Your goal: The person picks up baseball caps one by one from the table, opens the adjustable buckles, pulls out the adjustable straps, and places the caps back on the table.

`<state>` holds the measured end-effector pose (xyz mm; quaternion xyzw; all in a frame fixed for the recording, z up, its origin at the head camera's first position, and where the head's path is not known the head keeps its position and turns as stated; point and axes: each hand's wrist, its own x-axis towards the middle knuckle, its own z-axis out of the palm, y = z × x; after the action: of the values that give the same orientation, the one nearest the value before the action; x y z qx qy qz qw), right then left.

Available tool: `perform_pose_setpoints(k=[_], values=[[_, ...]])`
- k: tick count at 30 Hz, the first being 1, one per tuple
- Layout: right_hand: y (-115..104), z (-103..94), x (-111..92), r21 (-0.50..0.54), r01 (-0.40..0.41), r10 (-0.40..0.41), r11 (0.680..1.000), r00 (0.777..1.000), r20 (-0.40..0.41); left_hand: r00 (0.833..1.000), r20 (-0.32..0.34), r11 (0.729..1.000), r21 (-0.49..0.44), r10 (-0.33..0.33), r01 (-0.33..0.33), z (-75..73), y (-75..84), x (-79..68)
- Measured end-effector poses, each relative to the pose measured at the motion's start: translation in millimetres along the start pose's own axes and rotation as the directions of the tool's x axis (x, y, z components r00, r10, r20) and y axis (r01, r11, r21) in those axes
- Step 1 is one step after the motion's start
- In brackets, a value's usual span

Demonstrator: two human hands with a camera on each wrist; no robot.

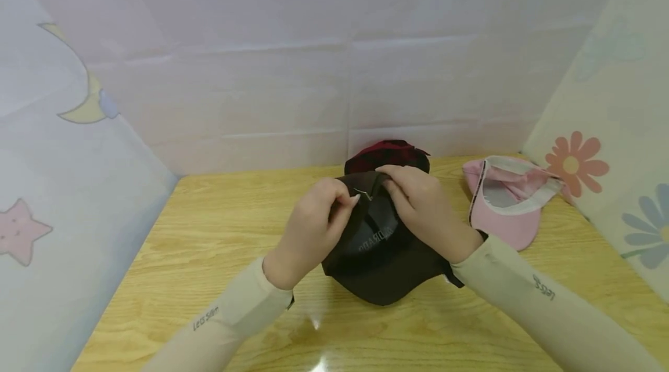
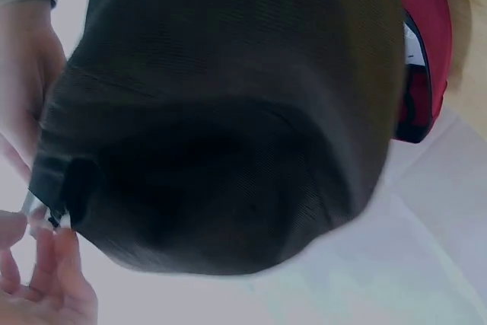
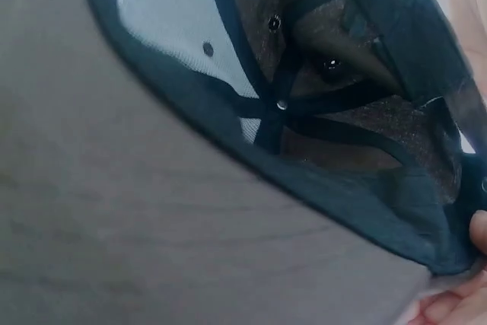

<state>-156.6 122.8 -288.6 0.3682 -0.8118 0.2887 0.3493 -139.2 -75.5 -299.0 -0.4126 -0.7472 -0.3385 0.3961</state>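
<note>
A black baseball cap [image 1: 384, 273] is held above the table, brim toward me, with faint lettering on its inner side. My left hand [image 1: 310, 230] pinches the cap's back edge near a small metallic piece [image 1: 368, 195], and my right hand [image 1: 431, 215] grips the same edge just to its right. The left wrist view has the crown [image 2: 228, 188] filling its middle, with the left fingers [image 2: 53, 264] at the cap's edge. In the right wrist view the brim [image 3: 152, 226] and the seamed inside of the cap [image 3: 335, 119] show. My palms hide part of the back strap.
Behind the black cap sits a red and black cap [image 1: 389, 154], partly covered. A pink cap [image 1: 507, 224] lies with its inside showing at the back right of the wooden table [image 1: 209, 244]. Printed cloth walls [image 1: 261, 99] stand at the back and both sides.
</note>
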Motion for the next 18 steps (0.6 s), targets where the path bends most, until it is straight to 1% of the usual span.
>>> perform_pose_setpoints(k=[4, 7, 10, 12, 14, 18], values=[[-1, 0.3, 0, 0.019, -0.038, 0.038, 0.999, 0.999, 0.019, 0.997, 0.014, 0.994, 0.075, -0.080, 0.079, 1.4, 5.9, -3.2], [-2, 0.8, -1, 0.014, -0.039, 0.039, 0.999, 0.999, 0.012, 0.987, 0.037, 0.980, 0.132, -0.158, 0.152, 2.4, 10.1, -5.0], [-2, 1.3, 0, 0.012, -0.025, 0.025, 1.000, 1.000, -0.008, 0.975, 0.073, 0.962, 0.195, -0.211, 0.194, 3.3, 13.4, -5.9], [-2, 1.6, -1, 0.014, -0.016, 0.016, 1.000, 1.000, -0.021, 0.969, 0.091, 0.953, 0.219, -0.231, 0.207, 4.1, 14.7, -6.1], [-2, 1.7, -1, 0.017, -0.012, 0.012, 1.000, 0.999, -0.034, 0.967, 0.100, 0.952, 0.225, -0.235, 0.208, 5.8, 14.5, -6.6], [-2, 2.7, -1, 0.020, -0.036, 0.037, 0.999, 0.998, -0.055, 0.970, 0.103, 0.965, 0.163, -0.222, 0.203, 8.6, 12.6, -7.6]])
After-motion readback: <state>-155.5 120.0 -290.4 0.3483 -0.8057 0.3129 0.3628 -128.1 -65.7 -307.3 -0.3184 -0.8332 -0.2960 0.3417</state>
